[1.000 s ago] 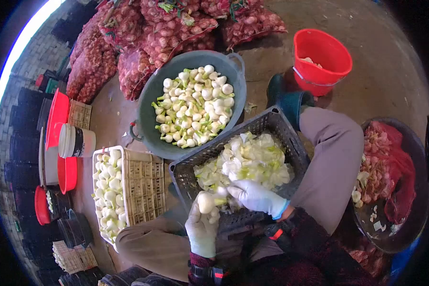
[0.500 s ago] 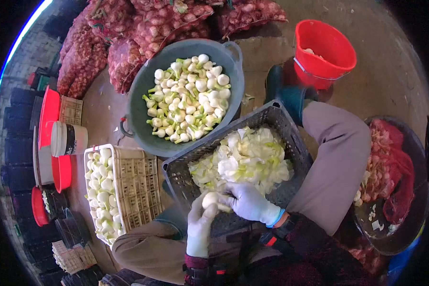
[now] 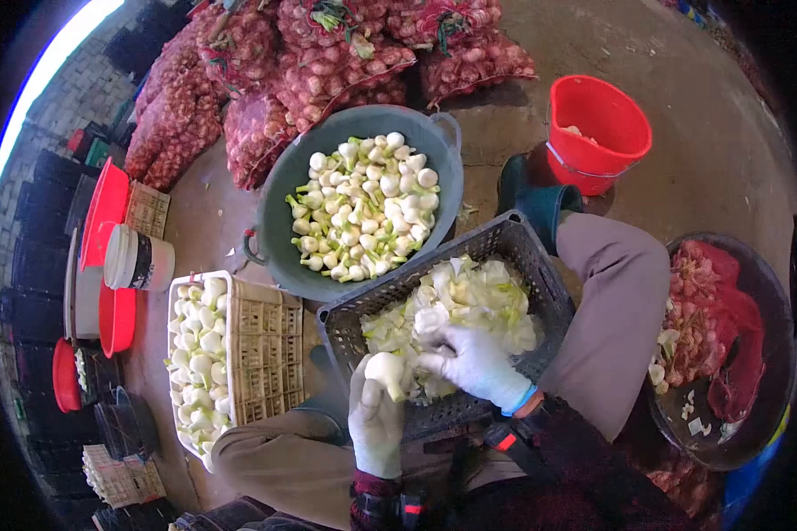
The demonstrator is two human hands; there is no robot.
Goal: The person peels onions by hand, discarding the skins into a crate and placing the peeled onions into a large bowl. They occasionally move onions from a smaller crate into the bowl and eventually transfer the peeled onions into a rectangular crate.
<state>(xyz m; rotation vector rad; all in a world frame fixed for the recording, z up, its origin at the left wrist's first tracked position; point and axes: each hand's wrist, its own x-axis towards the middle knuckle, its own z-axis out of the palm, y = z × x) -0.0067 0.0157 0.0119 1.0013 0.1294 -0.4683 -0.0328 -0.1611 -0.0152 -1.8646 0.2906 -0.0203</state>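
Gloved in white, my left hand (image 3: 374, 427) holds a peeled garlic bulb (image 3: 384, 369) upright between thumb and fingers, its stem pointing down. Just to the right is my right hand (image 3: 481, 367), also gloved, over the black crate (image 3: 553, 305). Its thumb and fingers are bent toward each other beside a pale piece of peel; whether they grip it I cannot tell. Loose white and greenish peels (image 3: 456, 301) fill much of the crate. Beyond it stands a large grey-green basin (image 3: 279, 199) of peeled bulbs (image 3: 363, 203).
A white crate (image 3: 261, 354) of peeled bulbs stands at left, near a white bucket (image 3: 140, 258). Red net sacks (image 3: 336, 71) lie at the back. A red bucket (image 3: 602, 128) is at the upper right, a dark tub (image 3: 726, 447) with netted garlic at the right.
My right hand has moved off the bulb toward the right and over the peels. In my left hand the bulb is now turned stem down. The whole view has shifted slightly.
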